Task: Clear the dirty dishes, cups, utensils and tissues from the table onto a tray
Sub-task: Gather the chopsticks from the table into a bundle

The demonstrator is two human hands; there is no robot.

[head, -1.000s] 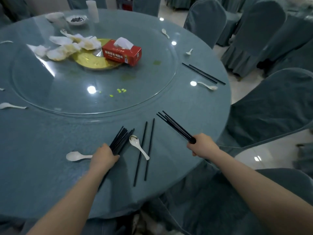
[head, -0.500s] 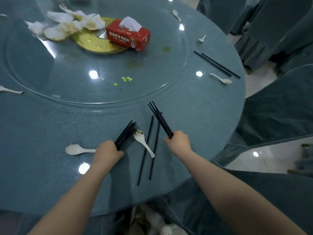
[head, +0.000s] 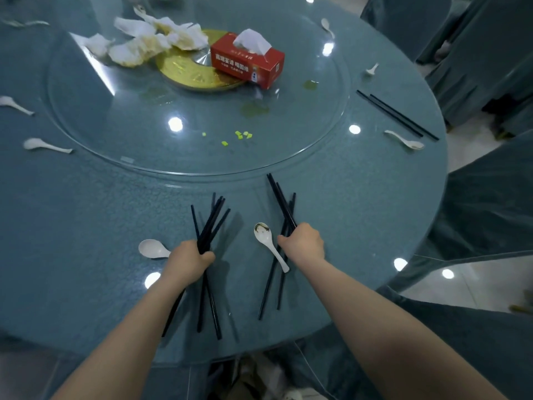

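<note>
My left hand [head: 189,261] grips a fanned bundle of black chopsticks [head: 212,220] near the table's front edge. My right hand [head: 302,242] grips a second bundle of black chopsticks [head: 278,194] and sits over a loose pair of chopsticks [head: 269,287] lying on the table. A white spoon [head: 266,241] lies between my hands, and another white spoon [head: 153,249] lies just left of my left hand. Crumpled used tissues [head: 150,43] lie on the glass turntable.
A red tissue box [head: 248,60] and a gold disc [head: 190,73] sit mid-turntable [head: 202,111]. More chopsticks [head: 398,115] and spoons [head: 405,140] lie at the right rim, spoons [head: 46,145] at the left. Green food bits [head: 242,135] dot the glass. Covered chairs [head: 490,197] stand to the right.
My right hand has carried its chopstick bundle left, onto the loose pair beside the spoon. My left hand's bundle has lifted and fanned out. The camera has tilted down and closer.
</note>
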